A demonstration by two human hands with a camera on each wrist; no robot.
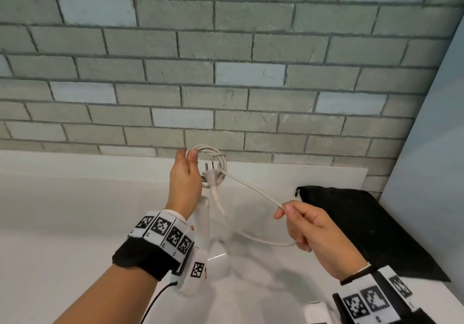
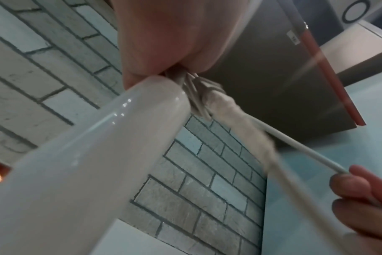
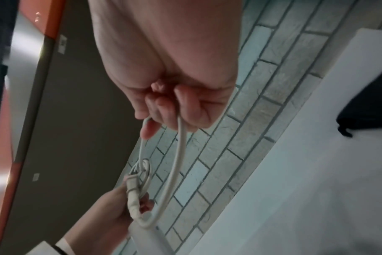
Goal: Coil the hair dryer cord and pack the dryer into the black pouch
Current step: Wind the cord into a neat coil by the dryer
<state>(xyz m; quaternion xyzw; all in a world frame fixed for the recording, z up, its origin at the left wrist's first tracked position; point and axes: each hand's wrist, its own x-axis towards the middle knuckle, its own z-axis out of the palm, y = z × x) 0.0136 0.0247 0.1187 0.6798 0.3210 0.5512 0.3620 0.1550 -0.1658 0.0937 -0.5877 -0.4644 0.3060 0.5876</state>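
My left hand (image 1: 187, 170) is raised near the brick wall and grips a small coil of the white hair dryer cord (image 1: 213, 158), thumb over its top. The plug (image 1: 209, 173) sticks up inside the coil. The white hair dryer (image 1: 204, 223) hangs below that hand, handle end up against the palm, also close up as the dryer handle (image 2: 87, 163). One loose loop of cord runs from the coil to my right hand (image 1: 283, 210), which pinches it between thumb and fingers (image 3: 161, 113). The black pouch (image 1: 364, 225) lies flat on the counter at the right.
The white counter (image 1: 75, 210) runs under both hands to the grey brick wall (image 1: 226, 72). A pale panel (image 1: 439, 135) closes the right side. A small white object (image 1: 315, 311) shows at the bottom edge near my right wrist.
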